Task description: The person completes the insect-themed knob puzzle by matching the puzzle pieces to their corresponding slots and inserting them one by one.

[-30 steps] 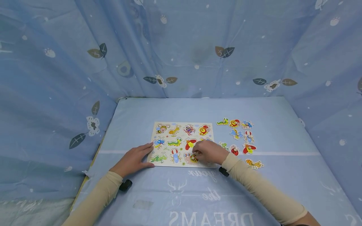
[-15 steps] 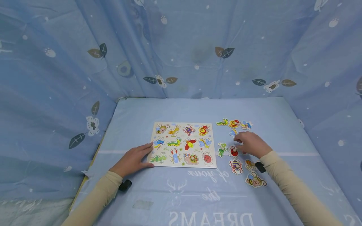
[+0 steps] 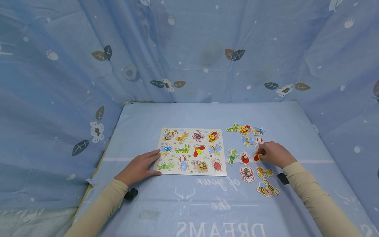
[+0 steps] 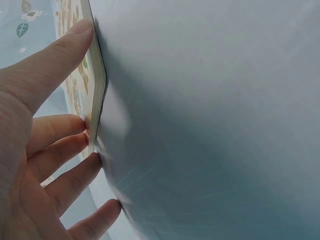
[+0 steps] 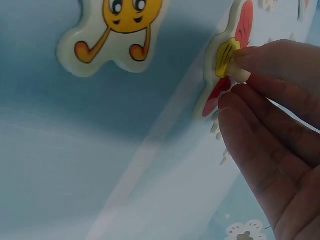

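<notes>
Mirrored white print runs along the cloth [image 3: 165,194], readable right to left as "of your", "the" and "DREAMS"; a deer's head with antlers is printed beside the small words; the black wrist gear shows no writing that can be read.

The right hand [image 3: 273,153] pinches the pale knob [image 5: 240,74] of the red bug [image 3: 256,157] between thumb and fingertips; the bug lies just beyond those fingertips, tilted in the wrist view, its yellow body at the knob and a red wing to each side; whether it touches the cloth I cannot tell; it is just below the beetle [image 3: 259,141], right of the ladybug [image 3: 244,158] and above the ant [image 3: 265,172].

The left hand [image 3: 140,167] has its fingers spread at the board [image 3: 190,129], the thumb on the face near the lower left corner, other fingertips along the left edge; the snail [image 3: 200,166], with a knob, is in the board's bottom row; the spider [image 3: 247,174] and bee [image 3: 267,188] lie right of the board, nearer the person.
</notes>
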Demonstrator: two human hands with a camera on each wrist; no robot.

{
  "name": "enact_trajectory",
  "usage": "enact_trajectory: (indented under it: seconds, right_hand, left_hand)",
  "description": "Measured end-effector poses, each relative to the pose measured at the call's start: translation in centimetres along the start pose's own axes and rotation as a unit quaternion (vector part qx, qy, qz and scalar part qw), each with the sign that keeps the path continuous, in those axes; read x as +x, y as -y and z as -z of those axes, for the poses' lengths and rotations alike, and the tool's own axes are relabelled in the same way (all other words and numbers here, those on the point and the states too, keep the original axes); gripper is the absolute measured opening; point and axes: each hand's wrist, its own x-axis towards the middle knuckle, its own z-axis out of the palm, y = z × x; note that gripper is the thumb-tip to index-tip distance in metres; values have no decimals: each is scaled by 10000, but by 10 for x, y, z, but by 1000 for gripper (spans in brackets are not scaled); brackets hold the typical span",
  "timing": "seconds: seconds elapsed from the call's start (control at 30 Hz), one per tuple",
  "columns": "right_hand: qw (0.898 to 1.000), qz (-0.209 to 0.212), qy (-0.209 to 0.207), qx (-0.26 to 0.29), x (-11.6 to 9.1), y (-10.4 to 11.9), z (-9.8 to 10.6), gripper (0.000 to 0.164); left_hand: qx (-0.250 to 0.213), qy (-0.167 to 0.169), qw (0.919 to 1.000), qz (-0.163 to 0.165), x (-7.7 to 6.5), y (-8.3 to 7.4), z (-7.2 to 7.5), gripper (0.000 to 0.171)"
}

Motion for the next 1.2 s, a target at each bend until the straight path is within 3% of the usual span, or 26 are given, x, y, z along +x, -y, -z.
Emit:
enact_trajectory:
  seconds: [0.17, 0.73, 0.97, 1.2]
  right_hand:
    - [9998, -42, 3, 196, 1, -1, -2, 6]
    - [9999, 22, 110, 123, 5, 7, 1, 9]
    - [9994, 330, -2, 94, 13, 31, 9, 10]
    - [9962, 848, -156, 123, 35, 69, 9, 9]
  left_hand:
    - [13, 13, 10000, 7, 0, 1, 0, 87]
    - [7, 30, 10000, 13, 0, -1, 1, 86]
    - [-31, 20, 10000, -55, -1, -1, 2, 85]
    - [-72, 47, 10000, 12, -1, 0, -1, 86]
